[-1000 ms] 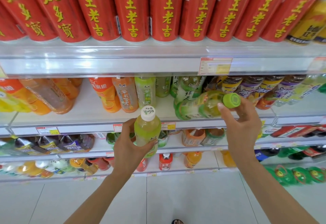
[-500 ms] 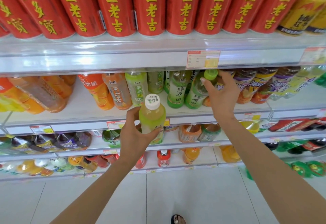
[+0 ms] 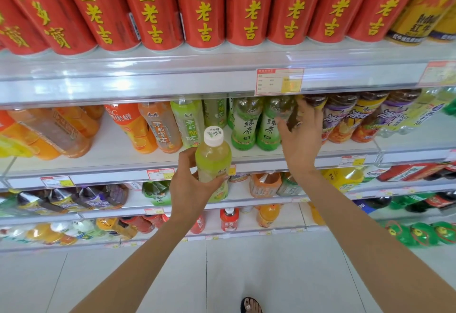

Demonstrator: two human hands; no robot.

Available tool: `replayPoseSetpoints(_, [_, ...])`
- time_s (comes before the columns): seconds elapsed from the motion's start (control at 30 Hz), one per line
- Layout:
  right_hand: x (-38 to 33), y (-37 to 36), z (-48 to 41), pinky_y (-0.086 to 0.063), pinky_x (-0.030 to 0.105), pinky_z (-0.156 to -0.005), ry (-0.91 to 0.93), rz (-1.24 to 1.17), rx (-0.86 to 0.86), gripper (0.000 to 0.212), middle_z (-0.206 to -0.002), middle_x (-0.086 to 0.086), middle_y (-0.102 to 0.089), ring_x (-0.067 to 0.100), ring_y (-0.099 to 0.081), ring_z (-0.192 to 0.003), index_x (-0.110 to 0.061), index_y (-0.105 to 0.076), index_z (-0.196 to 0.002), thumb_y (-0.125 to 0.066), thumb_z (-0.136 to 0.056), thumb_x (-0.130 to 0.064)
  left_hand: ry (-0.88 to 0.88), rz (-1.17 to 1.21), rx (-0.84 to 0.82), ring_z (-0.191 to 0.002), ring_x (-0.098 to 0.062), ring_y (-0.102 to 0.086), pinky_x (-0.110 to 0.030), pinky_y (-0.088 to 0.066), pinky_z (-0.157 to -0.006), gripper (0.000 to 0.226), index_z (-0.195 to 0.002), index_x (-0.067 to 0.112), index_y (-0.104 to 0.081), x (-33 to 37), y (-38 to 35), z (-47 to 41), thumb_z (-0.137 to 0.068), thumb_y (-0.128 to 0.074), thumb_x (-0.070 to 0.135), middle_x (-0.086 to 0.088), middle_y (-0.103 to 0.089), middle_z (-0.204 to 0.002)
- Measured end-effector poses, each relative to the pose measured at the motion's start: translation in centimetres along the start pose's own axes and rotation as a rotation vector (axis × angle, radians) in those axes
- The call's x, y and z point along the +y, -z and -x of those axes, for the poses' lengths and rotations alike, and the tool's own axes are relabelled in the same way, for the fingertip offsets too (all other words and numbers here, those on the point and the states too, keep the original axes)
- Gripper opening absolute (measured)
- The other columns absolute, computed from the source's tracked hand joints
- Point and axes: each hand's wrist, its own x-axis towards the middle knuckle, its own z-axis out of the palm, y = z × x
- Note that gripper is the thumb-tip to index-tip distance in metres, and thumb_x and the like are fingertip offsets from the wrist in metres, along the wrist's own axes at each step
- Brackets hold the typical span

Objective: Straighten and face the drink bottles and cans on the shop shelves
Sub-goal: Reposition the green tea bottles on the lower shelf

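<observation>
Right, current state. The left hand [image 3: 191, 187] grasps a pale-green bottle [image 3: 213, 162], with fingers and thumb wrapped round its lower body. That bottle is upright, white cap [image 3: 213, 136] on top, off the shelf and in front of the middle shelf edge [image 3: 123, 172], roughly frame centre.

At 2 o'clock from it, the right hand [image 3: 301, 145] reaches into the middle shelf, fingers spread and fairly straight, gripping nothing. Its thumb lies by the right one of two green tea bottles [image 3: 244, 125]. The fingertips are up at the hand's 12 o'clock near a dark bottle; that area is blurred, so I can't tell if there's contact.

The green tea bottles stand upright side by side, labels out, at 1 o'clock from the held bottle. At their 9 o'clock are orange bottles [image 3: 130, 127]. At the right hand's 3 o'clock are purple-label bottles [image 3: 338, 118].

On the top shelf at 12 o'clock is a tight row of red cans [image 3: 202, 9], yellow characters facing out. A price tag [image 3: 278, 81] sits just above the right hand. At 6 o'clock there's a sandalled foot [image 3: 250, 306] on the floor [image 3: 246, 275].
</observation>
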Motion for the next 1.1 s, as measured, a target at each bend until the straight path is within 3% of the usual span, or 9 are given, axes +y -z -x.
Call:
replayPoseSetpoints(0.13, [2.0,-1.3,2.0,-0.052,0.047,-0.086,-0.169,-0.182,-0.170,0.060,-0.130,0.008,-0.050,0.024,-0.053,-0.113,-0.019,-0.038,-0.138,-0.065,-0.084,-0.024,-0.010,0.029,-0.014,-0.095,-0.009,-0.055,-0.036,-0.052,-0.084,0.073,-0.112,0.033,-0.039,0.3,-0.1,-0.6,-0.057,-0.087,0.023,0.021,-0.055,-0.101])
replayPoseSetpoints(0.27, [0.7,-0.2,3.6,-0.050,0.040,-0.090,-0.143,-0.242,-0.139,0.057,-0.128,0.005,-0.049,0.020,-0.053,-0.110,-0.016,-0.042,-0.136,-0.065,-0.084,-0.012,-0.052,0.042,-0.022,-0.099,-0.010,-0.055,-0.030,-0.051,-0.085,0.075,-0.114,0.030,-0.040,1.0,-0.1,-1.5,-0.056,-0.087,0.023,0.016,-0.055,-0.105])
replayPoseSetpoints(0.37, [-2.7,1.5,5.3,-0.044,0.021,-0.096,0.033,-0.449,-0.522,0.063,-0.132,-0.006,-0.050,0.008,-0.052,-0.116,-0.027,-0.041,-0.136,-0.070,-0.080,-0.023,-0.105,-0.017,-0.074,-0.098,-0.009,-0.055,-0.026,-0.048,-0.083,0.074,-0.114,0.031,-0.040,1.7,0.2,-2.2,-0.057,-0.086,0.025,0.016,-0.054,-0.105])
replayPoseSetpoints(0.47, [-4.9,1.0,6.1,-0.044,0.023,-0.098,0.064,-0.520,-0.731,0.071,-0.131,-0.010,-0.053,0.003,-0.051,-0.118,-0.040,-0.038,-0.129,-0.076,-0.069,-0.033,-0.210,-0.103,-0.153,-0.100,-0.012,-0.056,-0.035,-0.051,-0.085,0.074,-0.122,0.022,-0.045,1.7,0.5,-2.7,-0.060,-0.085,0.024,0.008,-0.057,-0.114])
replayPoseSetpoints(0.6, [-5.8,0.2,6.1,-0.051,0.026,-0.089,0.049,-0.493,-0.644,0.070,-0.109,-0.025,-0.056,-0.005,-0.055,-0.103,-0.047,-0.039,-0.113,-0.084,-0.064,-0.023,-0.244,-0.141,-0.206,-0.101,-0.016,-0.057,-0.042,-0.052,-0.085,0.075,-0.125,0.019,-0.045,1.7,0.8,-2.9,-0.060,-0.081,0.027,0.003,-0.057,-0.119])
replayPoseSetpoints(0.7, [-6.2,-0.2,5.7,-0.053,0.029,-0.088,0.056,-0.512,-0.568,0.066,-0.109,-0.011,-0.061,0.001,-0.058,-0.103,-0.034,-0.047,-0.118,-0.084,-0.065,-0.020,-0.253,-0.138,-0.259,-0.112,-0.013,-0.052,-0.038,-0.048,-0.092,0.081,-0.132,0.024,-0.038,1.8,1.4,-3.3,-0.063,-0.080,0.031,0.012,-0.048,-0.125])
replayPoseSetpoints(0.77, [-6.6,-0.6,5.5,-0.052,0.033,-0.090,0.057,-0.504,-0.503,0.067,-0.113,-0.004,-0.060,0.005,-0.057,-0.104,-0.025,-0.047,-0.121,-0.084,-0.065,-0.026,-0.265,-0.147,-0.240,-0.117,-0.010,-0.048,-0.028,-0.044,-0.095,0.081,-0.135,0.023,-0.036,1.5,2.5,-3.5,-0.067,-0.081,0.025,0.006,-0.045,-0.132])
replayPoseSetpoints(0.93, [-6.9,-2.1,4.7,-0.050,0.033,-0.091,0.129,-0.432,-0.361,0.067,-0.114,-0.005,-0.053,0.004,-0.049,-0.105,-0.017,-0.048,-0.123,-0.082,-0.066,-0.029,-0.155,-0.089,0.033,-0.097,-0.007,-0.058,-0.012,-0.048,-0.077,0.037,-0.115,0.023,-0.049,-0.5,6.7,-2.4,-0.084,-0.065,0.012,-0.004,-0.054,-0.119])
replayPoseSetpoints(1.1, [-6.6,-4.1,4.7,-0.049,0.034,-0.087,0.116,-0.347,-0.369,0.066,-0.114,0.005,-0.057,0.012,-0.052,-0.100,-0.012,-0.050,-0.124,-0.081,-0.068,-0.029,-0.038,-0.081,0.065,-0.087,-0.001,-0.060,-0.004,-0.045,-0.066,0.028,-0.107,0.025,-0.052,-2.6,9.0,-0.1,-0.087,-0.059,0.006,-0.005,-0.057,-0.116])
